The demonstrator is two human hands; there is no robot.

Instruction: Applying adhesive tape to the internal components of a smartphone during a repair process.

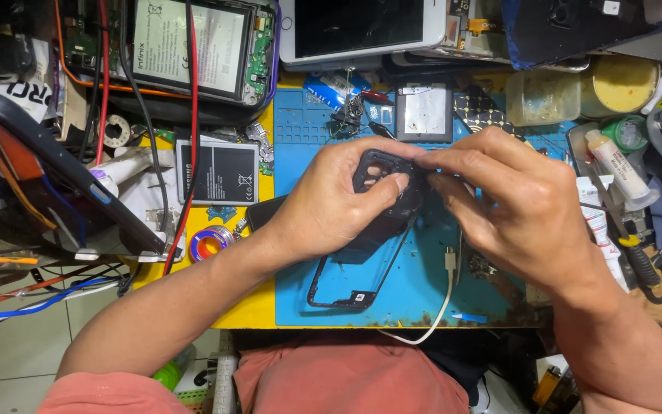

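Now both hands, left hand and right hand, fingers grasping black phone frame.

I see a loose black battery left of centre on the yellow bench, an opened phone at upper left, a white-framed phone top centre, a white cable at lower centre, and a glue tube at right.
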